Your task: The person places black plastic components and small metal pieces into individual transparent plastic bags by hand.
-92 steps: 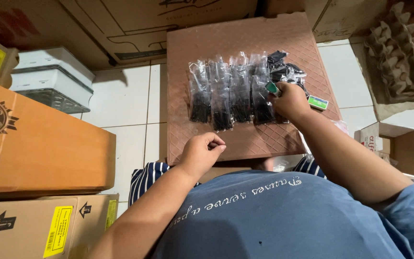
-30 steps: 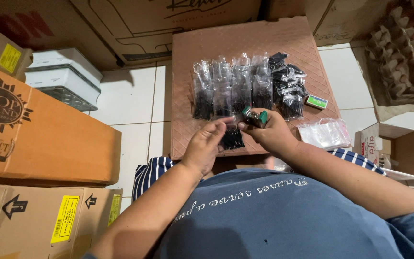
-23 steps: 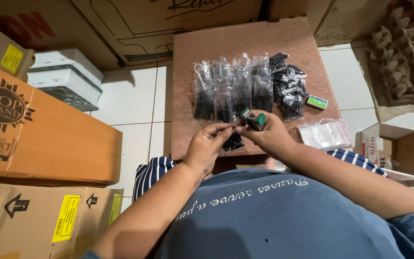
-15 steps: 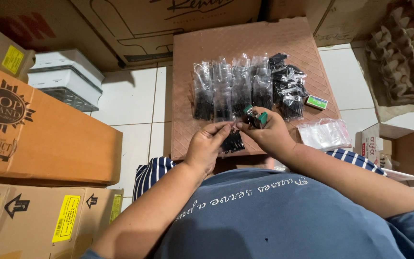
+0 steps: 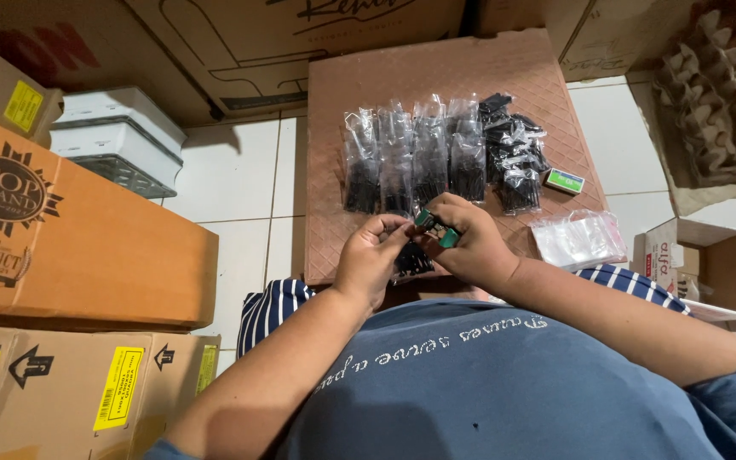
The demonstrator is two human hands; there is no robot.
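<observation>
White tiled floor (image 5: 227, 183), brown patterned board (image 5: 436, 72) lying on it, orange carton (image 5: 87, 247) left of the board, stacked white trays (image 5: 117, 136) beyond the carton, egg trays (image 5: 717, 94) right of the board, small open box (image 5: 709, 260) below them

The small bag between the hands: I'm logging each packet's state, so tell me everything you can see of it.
The small clear plastic bag holds thin black pieces, too small to identify. It hangs just above the near edge of the brown textured board, its top pinched by the left hand and met by the right hand, which also grips a green lighter at the bag's mouth. Whether it is sealed cannot be told.
</observation>
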